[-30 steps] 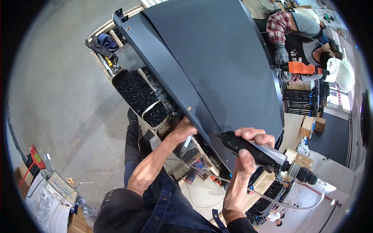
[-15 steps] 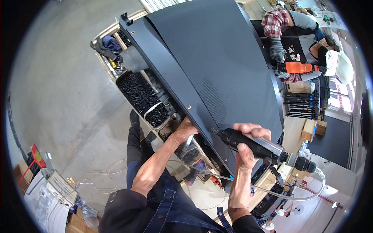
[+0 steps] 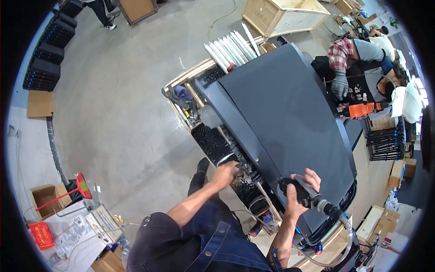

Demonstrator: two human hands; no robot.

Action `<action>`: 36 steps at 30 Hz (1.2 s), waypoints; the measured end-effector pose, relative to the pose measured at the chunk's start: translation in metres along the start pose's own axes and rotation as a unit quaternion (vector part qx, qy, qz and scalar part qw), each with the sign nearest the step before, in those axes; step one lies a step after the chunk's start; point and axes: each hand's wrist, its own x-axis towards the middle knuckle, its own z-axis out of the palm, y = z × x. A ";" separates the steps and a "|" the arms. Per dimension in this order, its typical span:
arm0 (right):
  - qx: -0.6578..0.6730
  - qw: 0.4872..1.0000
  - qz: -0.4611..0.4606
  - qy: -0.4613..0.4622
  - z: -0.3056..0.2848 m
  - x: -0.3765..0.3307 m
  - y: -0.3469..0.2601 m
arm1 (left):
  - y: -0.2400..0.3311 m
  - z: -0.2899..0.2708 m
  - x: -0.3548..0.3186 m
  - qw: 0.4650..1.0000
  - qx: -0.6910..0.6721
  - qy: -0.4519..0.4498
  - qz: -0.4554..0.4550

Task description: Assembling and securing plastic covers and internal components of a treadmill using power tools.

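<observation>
- Room is found above the dark deck (image 3: 290,109), between the white tubes (image 3: 232,49) at far left and the orange tool (image 3: 361,110) at right.
- Near right is obstructed by the looping hose (image 3: 350,239) of the power tool (image 3: 306,194).
- The screw tray (image 3: 210,139) is accessible from the left but bounded on the right by the deck.

White characters are printed on black cloth (image 3: 357,85) before a bending co-worker (image 3: 369,51), and faint marks are borne by a wooden crate's side (image 3: 263,18). Small print is carried by a pale panel (image 3: 105,223) at a white table's (image 3: 84,249) right edge, lettering by a red box (image 3: 42,235) toward its left; none can be clearly read.
</observation>
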 end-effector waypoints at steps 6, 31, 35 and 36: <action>-0.123 0.981 0.027 0.149 0.036 0.001 -0.018 | -0.070 -0.048 0.058 0.985 0.174 -0.008 0.011; -0.026 0.724 0.400 0.561 -0.208 -0.276 -0.069 | 0.124 0.040 0.014 0.814 -0.513 -0.191 -0.194; -0.196 0.647 0.406 0.615 -0.312 -0.368 -0.077 | 0.122 0.044 0.010 0.830 -0.516 -0.077 -0.198; -0.230 0.641 0.409 0.607 -0.340 -0.383 -0.076 | 0.130 0.043 0.011 0.810 -0.536 -0.117 -0.207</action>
